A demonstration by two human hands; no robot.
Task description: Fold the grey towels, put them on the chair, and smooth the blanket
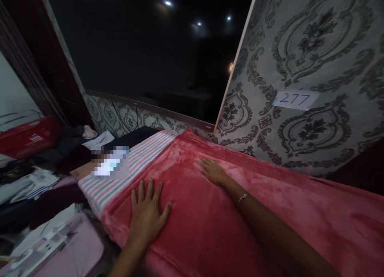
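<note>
A plush red blanket (198, 217) is spread over a long raised surface, with lighter pink patches in its pile. My left hand (147, 213) lies flat on it near the left edge, fingers spread. Farther back, my right hand (212, 171) rests palm down on the same blanket, fingers stretched out and slightly blurred; a bracelet circles that wrist. Neither hand grips anything. Beyond the blanket's left edge shows a striped cloth (150, 149) in white, pink and grey. A blurred-out bright object (110, 165) lies on the striped cloth.
A large dark screen (150, 57) stands behind, against patterned wallpaper (261, 89) bearing a paper marked 277 (295, 100). To the left are a red bag (30, 137), piled clothes (39, 183), and a power strip (45, 249) on a pink surface (85, 241).
</note>
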